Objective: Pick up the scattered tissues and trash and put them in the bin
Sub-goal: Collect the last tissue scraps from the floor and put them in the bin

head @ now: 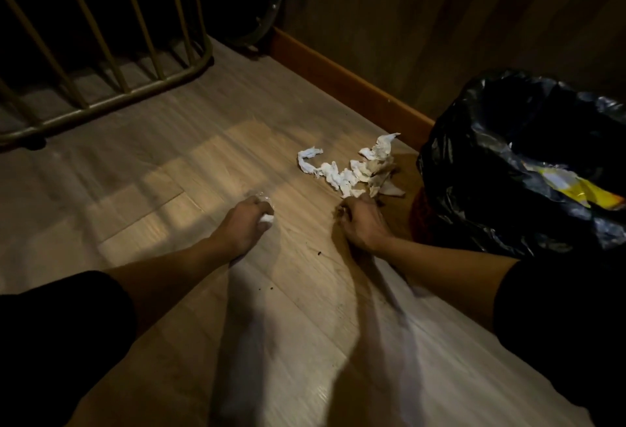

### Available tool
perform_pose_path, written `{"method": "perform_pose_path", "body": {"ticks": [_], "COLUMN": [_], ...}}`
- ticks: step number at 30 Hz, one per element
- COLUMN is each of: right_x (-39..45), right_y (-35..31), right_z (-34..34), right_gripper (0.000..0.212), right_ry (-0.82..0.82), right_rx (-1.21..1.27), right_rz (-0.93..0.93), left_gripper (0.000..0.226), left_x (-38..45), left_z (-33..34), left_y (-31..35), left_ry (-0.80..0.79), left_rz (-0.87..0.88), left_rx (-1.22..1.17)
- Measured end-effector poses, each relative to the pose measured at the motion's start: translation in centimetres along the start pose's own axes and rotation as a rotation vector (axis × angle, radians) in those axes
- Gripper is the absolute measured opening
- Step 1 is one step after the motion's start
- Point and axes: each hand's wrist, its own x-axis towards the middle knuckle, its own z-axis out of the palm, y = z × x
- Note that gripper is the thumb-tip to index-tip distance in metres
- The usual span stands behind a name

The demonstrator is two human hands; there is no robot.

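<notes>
A strip of crumpled white tissues (349, 170) lies on the wooden floor just left of the bin (474, 189), which is lined with a black bag and holds a yellow wrapper (576, 189). My left hand (245, 225) is closed around a small white tissue wad (267, 218), with a bit of clear plastic (259, 195) at its fingertips. My right hand (362, 220) rests fingers-down at the near end of the tissue strip, curled over soiled brownish scraps; whether it grips them is unclear.
A metal railing (111, 94) stands at the far left. A wooden skirting board (338, 82) and a panelled wall run behind the tissues. Dark crumbs (318, 252) dot the floor near my right wrist. My dark-clothed knees fill both lower corners.
</notes>
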Motion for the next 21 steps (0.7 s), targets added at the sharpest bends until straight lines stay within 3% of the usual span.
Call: {"method": "perform_pose_path", "body": {"ticks": [4,7,11,14,16,18,21], "right_x": [0.6,2.2,5.7,6.4,5.6,4.5,3.6], "right_y": [-0.4,-0.6,-0.2,0.0,-0.2,-0.7,-2.4], "right_z": [0.0,-0.5,-0.9,-0.4,0.7,2.2,3.7], "right_gripper": [0.045,0.07,0.087,0.082,0.075,0.073,0.069], "right_ry": [0.095,0.147,0.1,0.049,0.003,0.004,0.026], "right_rx": [0.004,0.097,0.324,0.452,0.327,0.162,0.109], "right_rz": [-0.003,0.138,0.341,0.403,0.378,0.246,0.093], "left_gripper": [0.006,0.009,0.019,0.018,0.024,0.038,0.053], "left_x": [0.5,1.3,2.7,3.0,3.0,3.0,3.2], "left_z": [0.6,1.1,2.2,3.4,3.8,3.9,3.9], "left_y": [0.3,0.4,0.3,0.4,0.6,0.5,0.3], "left_ry": [0.071,0.11,0.156,0.153,0.153,0.191,0.222], "left_rz": [-0.027,-0.076,-0.075,-0.057,-0.033,0.012,0.016], "left_rx": [-0.091,-0.112,-0.094,-0.087,-0.107,-0.087,-0.031]}}
